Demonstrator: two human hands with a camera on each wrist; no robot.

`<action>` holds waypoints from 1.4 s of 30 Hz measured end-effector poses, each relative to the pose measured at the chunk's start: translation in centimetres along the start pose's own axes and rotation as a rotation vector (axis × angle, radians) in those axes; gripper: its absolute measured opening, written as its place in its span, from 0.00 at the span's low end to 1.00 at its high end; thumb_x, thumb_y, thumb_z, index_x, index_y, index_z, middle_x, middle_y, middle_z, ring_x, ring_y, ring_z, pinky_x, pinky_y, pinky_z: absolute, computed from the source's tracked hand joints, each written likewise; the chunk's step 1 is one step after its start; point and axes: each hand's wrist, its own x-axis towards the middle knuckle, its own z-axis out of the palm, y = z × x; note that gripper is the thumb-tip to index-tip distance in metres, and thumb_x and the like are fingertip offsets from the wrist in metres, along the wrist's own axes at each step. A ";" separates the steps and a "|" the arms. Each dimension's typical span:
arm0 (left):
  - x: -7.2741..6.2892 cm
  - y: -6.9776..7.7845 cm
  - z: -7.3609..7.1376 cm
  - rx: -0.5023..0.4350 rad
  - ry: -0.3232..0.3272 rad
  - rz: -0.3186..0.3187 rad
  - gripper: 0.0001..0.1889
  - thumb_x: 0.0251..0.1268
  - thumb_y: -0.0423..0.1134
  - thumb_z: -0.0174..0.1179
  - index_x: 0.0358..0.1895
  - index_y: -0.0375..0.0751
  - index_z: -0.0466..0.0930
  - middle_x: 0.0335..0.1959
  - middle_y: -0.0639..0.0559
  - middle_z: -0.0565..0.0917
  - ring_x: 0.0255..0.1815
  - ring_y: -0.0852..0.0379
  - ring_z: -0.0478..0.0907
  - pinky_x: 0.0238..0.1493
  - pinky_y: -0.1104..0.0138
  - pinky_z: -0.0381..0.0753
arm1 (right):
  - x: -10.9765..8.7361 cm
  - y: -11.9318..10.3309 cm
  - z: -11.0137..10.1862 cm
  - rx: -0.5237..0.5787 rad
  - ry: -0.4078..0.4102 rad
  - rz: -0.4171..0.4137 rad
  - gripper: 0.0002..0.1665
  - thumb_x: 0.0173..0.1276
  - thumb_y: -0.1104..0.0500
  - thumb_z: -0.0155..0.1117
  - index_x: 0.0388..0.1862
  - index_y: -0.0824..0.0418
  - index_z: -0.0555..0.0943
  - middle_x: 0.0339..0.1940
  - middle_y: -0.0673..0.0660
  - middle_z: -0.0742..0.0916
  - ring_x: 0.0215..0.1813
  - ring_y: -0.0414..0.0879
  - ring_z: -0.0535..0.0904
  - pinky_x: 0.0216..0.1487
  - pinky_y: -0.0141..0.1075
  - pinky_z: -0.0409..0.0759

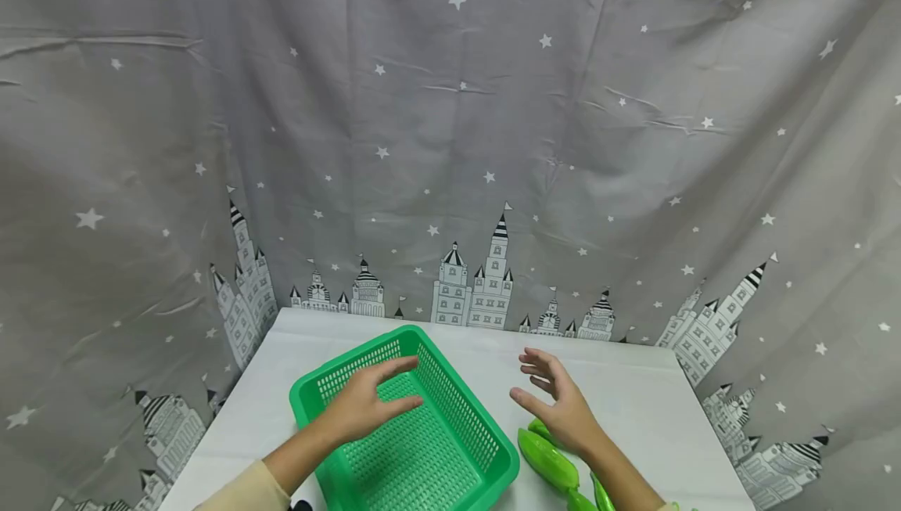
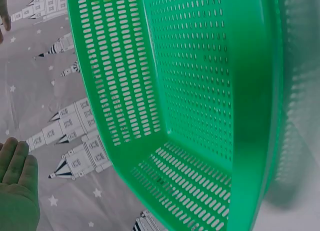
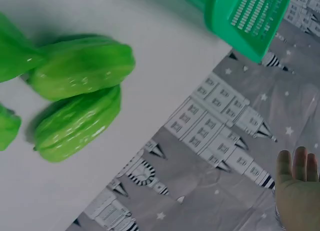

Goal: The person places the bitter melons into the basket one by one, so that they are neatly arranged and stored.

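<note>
A green plastic basket (image 1: 415,452) with slotted walls stands on the left of the white table; its inside holds nothing. My left hand (image 1: 366,405) hovers over the basket's left part, fingers extended and thumb spread apart from them, gripping nothing. To the right of the basket, my right hand (image 1: 559,401) is held in the air with loosely bent fingers and nothing between them. Beneath and beside that hand lie several glossy green ridged fruits (image 1: 547,460), partly hidden by the forearm. Two of these green fruits (image 3: 82,66) rest side by side in the right wrist view.
The white tabletop (image 1: 633,394) extends behind and right of the fruits. A grey curtain (image 1: 450,143) printed with stars and castles hangs behind the table and along both sides. A small black object (image 1: 303,505) shows at the bottom edge, left of the basket.
</note>
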 end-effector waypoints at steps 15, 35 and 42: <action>-0.5 -4.1 -3.9 0.142 0.200 -0.083 0.37 0.64 0.51 0.70 0.72 0.38 0.70 0.67 0.41 0.76 0.69 0.37 0.70 0.66 0.38 0.71 | -3.0 3.0 -5.0 -0.077 0.130 0.075 0.36 0.71 0.55 0.69 0.73 0.64 0.66 0.68 0.64 0.76 0.69 0.60 0.72 0.70 0.52 0.72; -2.8 -9.9 -10.0 0.251 0.273 -0.415 0.49 0.68 0.66 0.59 0.80 0.35 0.52 0.76 0.30 0.60 0.73 0.26 0.56 0.67 0.31 0.61 | -7.3 5.6 -12.6 -0.158 0.295 0.260 0.38 0.77 0.50 0.61 0.74 0.70 0.61 0.70 0.67 0.72 0.62 0.33 0.70 0.59 0.15 0.69; -3.1 -10.6 -9.9 0.263 0.216 -0.483 0.50 0.69 0.66 0.57 0.79 0.32 0.50 0.76 0.27 0.58 0.72 0.22 0.54 0.67 0.30 0.59 | -10.3 8.0 -13.9 -0.171 0.348 0.568 0.53 0.72 0.35 0.61 0.77 0.71 0.57 0.73 0.71 0.68 0.72 0.64 0.65 0.63 0.32 0.76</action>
